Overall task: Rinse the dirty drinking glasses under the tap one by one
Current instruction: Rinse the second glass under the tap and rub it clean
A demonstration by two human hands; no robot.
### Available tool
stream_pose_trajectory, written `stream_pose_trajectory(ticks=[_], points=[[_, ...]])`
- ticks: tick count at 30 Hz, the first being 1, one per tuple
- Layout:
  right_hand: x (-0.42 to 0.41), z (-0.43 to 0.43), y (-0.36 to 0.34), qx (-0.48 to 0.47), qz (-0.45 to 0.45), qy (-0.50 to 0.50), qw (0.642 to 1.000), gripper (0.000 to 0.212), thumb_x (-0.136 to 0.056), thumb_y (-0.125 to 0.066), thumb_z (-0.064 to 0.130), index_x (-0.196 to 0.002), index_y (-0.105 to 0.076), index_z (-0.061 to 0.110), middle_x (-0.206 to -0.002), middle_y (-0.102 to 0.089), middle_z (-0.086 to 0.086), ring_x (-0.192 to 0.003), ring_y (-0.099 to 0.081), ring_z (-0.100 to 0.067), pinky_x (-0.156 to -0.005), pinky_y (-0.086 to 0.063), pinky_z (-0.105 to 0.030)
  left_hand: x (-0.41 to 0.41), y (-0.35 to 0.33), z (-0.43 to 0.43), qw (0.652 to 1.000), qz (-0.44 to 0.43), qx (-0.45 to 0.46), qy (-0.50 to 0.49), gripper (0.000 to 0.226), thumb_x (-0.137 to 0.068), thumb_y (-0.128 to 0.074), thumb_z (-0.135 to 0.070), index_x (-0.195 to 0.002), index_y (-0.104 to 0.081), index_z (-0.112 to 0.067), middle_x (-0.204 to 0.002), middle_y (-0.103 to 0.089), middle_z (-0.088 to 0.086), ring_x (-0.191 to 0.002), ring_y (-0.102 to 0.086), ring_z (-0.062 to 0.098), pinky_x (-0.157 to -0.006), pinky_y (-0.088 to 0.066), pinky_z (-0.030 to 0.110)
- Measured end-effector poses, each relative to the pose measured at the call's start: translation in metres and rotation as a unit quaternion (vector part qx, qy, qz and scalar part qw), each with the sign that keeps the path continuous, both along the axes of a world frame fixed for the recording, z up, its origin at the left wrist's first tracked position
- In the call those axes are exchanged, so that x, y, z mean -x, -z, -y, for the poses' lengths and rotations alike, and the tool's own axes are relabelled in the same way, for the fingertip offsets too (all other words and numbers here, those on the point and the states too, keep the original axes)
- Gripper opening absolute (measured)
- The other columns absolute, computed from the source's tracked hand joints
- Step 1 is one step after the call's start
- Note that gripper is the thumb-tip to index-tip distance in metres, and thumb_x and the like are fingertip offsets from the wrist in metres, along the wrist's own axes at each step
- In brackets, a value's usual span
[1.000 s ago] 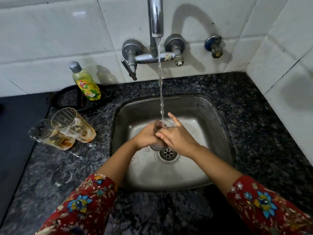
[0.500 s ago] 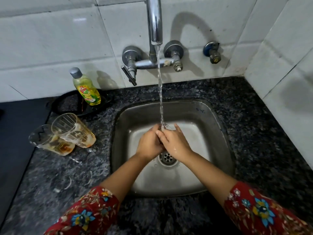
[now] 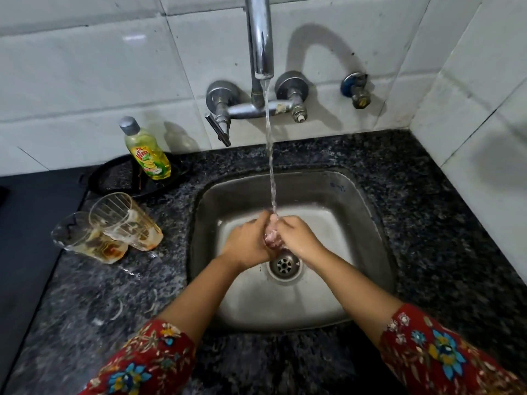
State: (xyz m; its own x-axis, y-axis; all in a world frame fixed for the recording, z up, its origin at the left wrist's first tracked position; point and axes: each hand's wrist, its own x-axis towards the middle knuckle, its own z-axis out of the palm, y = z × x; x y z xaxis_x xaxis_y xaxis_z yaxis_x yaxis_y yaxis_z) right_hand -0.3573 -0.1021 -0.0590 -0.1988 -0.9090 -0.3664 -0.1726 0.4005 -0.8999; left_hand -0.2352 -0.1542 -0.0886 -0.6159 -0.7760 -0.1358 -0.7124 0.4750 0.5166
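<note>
The left hand (image 3: 247, 244) and right hand (image 3: 300, 238) meet over the middle of the sink (image 3: 368, 212), both forearms reaching in from the near edge and angling toward each other. Red flowered sleeves (image 3: 427, 352) cover the arms to mid-forearm. Between the two palms sits a clear glass (image 3: 272, 238). The left hand's fingers curl round its left side and the right hand's fingers wrap round its right side, so only a narrow strip of wet glass shows between them. Whether any finger is inside the glass, I cannot tell.

The water stream (image 3: 270, 166) falls from the tap (image 3: 259, 38) and lands at the top of the glass, right where the fingertips meet. The glass is held just above and behind the drain (image 3: 284, 265). What is in it is hidden by the hands and the splashing water.

On the dark speckled counter (image 3: 427, 209) left of the sink stand two more glasses, touching each other. The ribbed glass (image 3: 125, 220) has whitish film on its wall and brownish residue at its base. The second glass (image 3: 85, 238), just to its left, holds brown dregs at the bottom. Behind them a bottle of yellow dish liquid (image 3: 147, 155) with a grey cap stands upright on a black tray (image 3: 114, 178) against the white tiled wall (image 3: 85, 75).
</note>
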Motion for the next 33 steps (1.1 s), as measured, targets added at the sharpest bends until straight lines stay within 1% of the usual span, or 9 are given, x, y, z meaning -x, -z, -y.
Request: stream_pose_trajectory(ticks=[4, 6, 9, 13, 17, 19, 23, 28, 33], points=[[0.015, -0.008, 0.004, -0.08, 0.157, 0.068, 0.982, 0.031, -0.101, -0.038, 0.02, -0.102, -0.064, 0.004, -0.081, -0.069, -0.006, -0.067, -0.066, -0.013, -0.056, -0.052, -0.017, -0.008, 0.007, 0.002, 0.979, 0.007, -0.196, -0.062, 0.058, -0.07, -0.072, -0.051, -0.114, -0.046, -0.024, -0.095, -0.068, 0.004, -0.088, -0.064, 0.025, -0.074, -0.054, 0.039], [0.012, -0.011, 0.006, -0.132, 0.209, 0.089, 0.965, 0.027, -0.099, -0.04, 0.016, -0.111, -0.063, 0.009, -0.091, -0.07, -0.002, -0.088, -0.067, -0.015, -0.069, -0.051, -0.023, -0.011, 0.013, 0.002, 0.919, -0.078, -0.352, -0.161, 0.05, -0.079, -0.067, -0.05, -0.11, -0.049, -0.015, -0.085, -0.064, 0.005, -0.074, -0.065, 0.023, -0.058, -0.054, 0.034], [0.0, -0.011, 0.006, -0.146, 0.217, 0.139, 0.955, 0.032, -0.098, -0.037, 0.009, -0.124, -0.055, 0.006, -0.126, -0.061, -0.012, -0.122, -0.053, -0.028, -0.1, -0.041, -0.036, -0.006, 0.022, 0.0, 0.743, -0.204, -0.557, -0.31, 0.047, -0.082, -0.059, -0.058, -0.091, -0.058, -0.011, -0.078, -0.065, 0.009, -0.055, -0.06, 0.021, -0.061, -0.051, 0.032], [-0.009, 0.0, 0.008, -0.105, 0.154, 0.135, 0.973, 0.026, -0.096, -0.041, 0.013, -0.115, -0.058, 0.018, -0.125, -0.06, -0.01, -0.104, -0.06, -0.024, -0.091, -0.047, -0.034, 0.022, 0.015, 0.0, 0.467, -0.406, -0.643, -0.451, 0.063, -0.087, -0.051, -0.059, -0.084, -0.06, 0.003, -0.063, -0.068, 0.019, -0.059, -0.066, 0.029, -0.076, -0.055, 0.037], [-0.007, 0.007, 0.005, -0.061, 0.104, 0.108, 0.987, 0.038, -0.096, -0.04, 0.012, -0.132, -0.051, 0.018, -0.137, -0.052, -0.003, -0.124, -0.049, -0.021, -0.107, -0.038, -0.035, 0.043, -0.003, 0.002, 0.355, -0.5, -0.642, -0.461, 0.064, -0.089, -0.05, -0.056, -0.105, -0.057, 0.006, -0.103, -0.066, 0.018, -0.104, -0.065, 0.026, -0.09, -0.045, 0.037], [-0.006, 0.008, 0.002, -0.041, 0.066, 0.094, 0.993, 0.043, -0.096, -0.037, 0.009, -0.138, -0.045, 0.017, -0.142, -0.047, -0.003, -0.13, -0.045, -0.02, -0.11, -0.035, -0.034, 0.048, -0.007, 0.005, 0.362, -0.5, -0.638, -0.46, 0.066, -0.09, -0.049, -0.056, -0.117, -0.055, 0.004, -0.107, -0.065, 0.018, -0.119, -0.056, 0.022, -0.087, -0.043, 0.038], [-0.009, -0.007, -0.002, 0.017, -0.036, 0.074, 0.996, 0.045, -0.098, -0.038, 0.012, -0.142, -0.038, 0.021, -0.146, -0.043, -0.002, -0.132, -0.043, -0.019, -0.11, -0.035, -0.033, 0.048, -0.009, 0.004, 0.486, -0.467, -0.62, -0.403, 0.069, -0.091, -0.036, -0.064, -0.083, -0.062, 0.0, -0.062, -0.069, 0.017, -0.076, -0.065, 0.026, -0.079, -0.047, 0.035], [0.0, -0.028, 0.009, 0.022, -0.156, -0.019, 0.987, 0.062, -0.083, -0.057, 0.009, -0.139, -0.033, 0.019, -0.138, -0.047, -0.004, -0.119, -0.054, -0.024, -0.093, -0.048, -0.032, 0.042, 0.013, 0.003, 0.592, -0.475, -0.555, -0.34, 0.062, -0.087, -0.051, -0.057, -0.107, -0.063, 0.0, -0.098, -0.069, 0.015, -0.087, -0.069, 0.026, -0.073, -0.059, 0.034], [-0.006, -0.015, 0.012, -0.015, -0.41, -0.048, 0.911, 0.046, -0.082, -0.062, 0.017, -0.123, -0.043, 0.01, -0.12, -0.054, -0.012, -0.1, -0.061, -0.033, -0.076, -0.048, -0.035, 0.05, 0.013, 0.0, 0.615, -0.462, -0.486, -0.416, 0.074, -0.069, -0.079, -0.038, -0.129, -0.046, -0.009, -0.097, -0.061, 0.011, -0.069, -0.063, 0.02, -0.055, -0.054, 0.028]])
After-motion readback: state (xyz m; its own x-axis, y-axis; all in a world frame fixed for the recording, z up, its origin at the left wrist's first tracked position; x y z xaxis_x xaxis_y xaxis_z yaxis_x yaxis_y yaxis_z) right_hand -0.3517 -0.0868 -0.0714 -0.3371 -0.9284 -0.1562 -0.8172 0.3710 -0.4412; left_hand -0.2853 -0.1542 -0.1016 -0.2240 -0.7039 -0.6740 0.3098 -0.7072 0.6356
